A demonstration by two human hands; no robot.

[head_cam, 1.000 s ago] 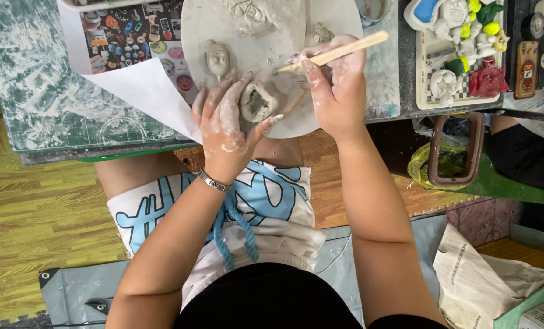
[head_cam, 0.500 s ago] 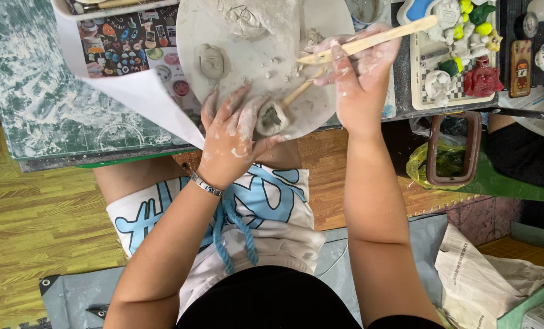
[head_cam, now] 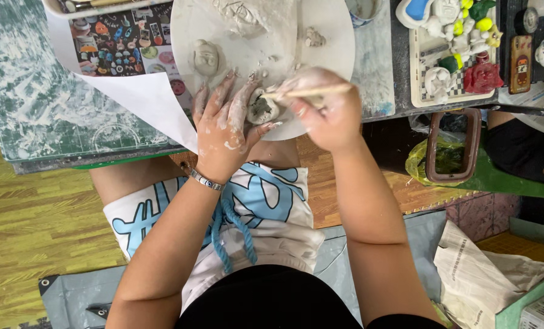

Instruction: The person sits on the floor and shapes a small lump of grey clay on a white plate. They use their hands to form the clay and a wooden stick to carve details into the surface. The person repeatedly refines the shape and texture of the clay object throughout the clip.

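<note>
My left hand (head_cam: 223, 131), smeared with clay, steadies a small grey clay piece (head_cam: 261, 108) at the near edge of a round white board (head_cam: 320, 42). My right hand (head_cam: 323, 109) grips a thin wooden tool (head_cam: 311, 92) whose tip touches that piece. A rounded clay lump (head_cam: 206, 58) and a small clay bit (head_cam: 313, 38) lie farther back on the board. A flattened clay relief (head_cam: 241, 13) sits at the board's far edge.
A clay-streaked green table (head_cam: 40, 103) holds a sheet of paper (head_cam: 141, 97) with coloured pictures. A tray of painted clay figures (head_cam: 454, 49) stands at the right. Below the table hang a brown handled bag (head_cam: 448, 146) and crumpled newspaper (head_cam: 485, 274).
My right hand dropped nearer and turned the wooden tool from slanting up-right to lying nearly level across the clay piece. My left hand stays on the piece.
</note>
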